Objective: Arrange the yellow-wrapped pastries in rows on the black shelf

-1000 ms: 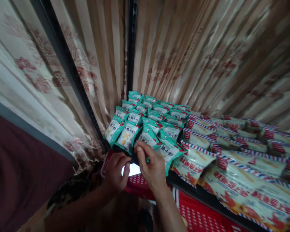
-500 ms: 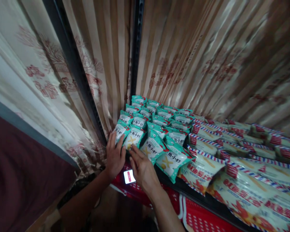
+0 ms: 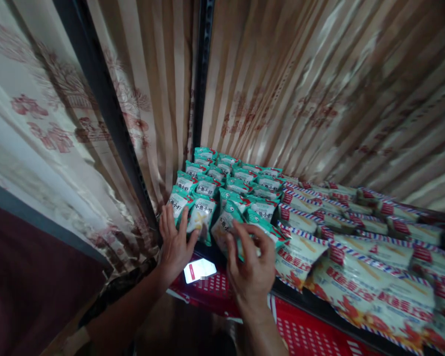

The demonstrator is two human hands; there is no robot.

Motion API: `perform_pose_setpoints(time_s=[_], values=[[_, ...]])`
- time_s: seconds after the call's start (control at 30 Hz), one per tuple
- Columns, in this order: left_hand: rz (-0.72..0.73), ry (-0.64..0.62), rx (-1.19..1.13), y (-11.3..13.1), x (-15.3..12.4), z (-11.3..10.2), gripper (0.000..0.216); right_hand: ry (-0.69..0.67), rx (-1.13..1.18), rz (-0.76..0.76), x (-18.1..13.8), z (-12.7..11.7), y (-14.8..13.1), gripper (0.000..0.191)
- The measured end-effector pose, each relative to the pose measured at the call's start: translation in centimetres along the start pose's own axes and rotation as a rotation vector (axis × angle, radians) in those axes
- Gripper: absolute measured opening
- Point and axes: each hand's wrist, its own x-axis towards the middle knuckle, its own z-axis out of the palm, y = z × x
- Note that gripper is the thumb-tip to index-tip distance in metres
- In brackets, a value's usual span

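Observation:
Rows of small green-and-white snack bags (image 3: 201, 213) stand on the shelf. My left hand (image 3: 175, 247) is open, its spread fingers resting against the front-left snack bag (image 3: 179, 201). My right hand (image 3: 254, 264) is curled at the front row, thumb and fingers on a tilted snack bag (image 3: 223, 222). It partly hides that bag and the green bag (image 3: 269, 228) to its right. Below and between my hands is a phone (image 3: 199, 270) with a lit screen, over a red basket.
Larger cream bags with striped edges (image 3: 371, 277) fill the shelf to the right. The red perforated basket (image 3: 304, 329) sits below the dark shelf edge. Dark metal uprights (image 3: 201, 74) and a patterned curtain (image 3: 267, 89) close off the back and left.
My right hand has moved right, from beside the left hand to the front bags. The bag at its fingers now stands more upright. More of the phone screen shows. The view has shifted slightly.

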Motion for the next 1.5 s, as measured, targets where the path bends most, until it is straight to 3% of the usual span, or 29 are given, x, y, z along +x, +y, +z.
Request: perform_pose_setpoints(time_s=[0.07,0.2,0.3,0.53,0.9,1.0,1.2,1.37,1.5], values=[[0.018,-0.014,0.001,0.1,0.0,0.1,0.057,0.113,-0.169,0.08,0.5,-0.8,0.8,0.034],[0.026,-0.009,0.007,0.1,0.2,0.2,0.051,-0.027,-0.243,0.11,0.3,-0.5,1.9,0.049],[0.031,0.018,0.006,-0.1,0.2,0.4,0.048,-0.092,-0.203,0.121,-0.1,0.3,1.9,0.044],[0.038,0.099,-0.05,0.2,0.3,0.8,0.035,-0.078,-0.041,0.085,0.3,1.5,2.3,0.031],[0.09,0.13,-0.031,1.0,0.2,0.8,0.028,-0.095,-0.111,0.108,0.7,1.4,2.3,0.031],[0.151,0.12,-0.061,1.4,-0.2,0.6,0.035,-0.102,-0.101,0.11,0.5,1.2,2.5,0.032],[0.427,0.021,-0.133,2.9,-1.7,1.0,0.043,-0.098,-0.066,0.117,0.2,1.2,2.0,0.036],[0.454,-0.007,-0.104,3.5,-2.1,1.5,0.042,-0.076,-0.048,0.118,0.4,0.3,1.2,0.043],[0.476,-0.001,-0.12,3.6,-2.2,0.9,0.043,0.006,-0.115,0.155,-0.2,-1.9,1.7,0.036]])
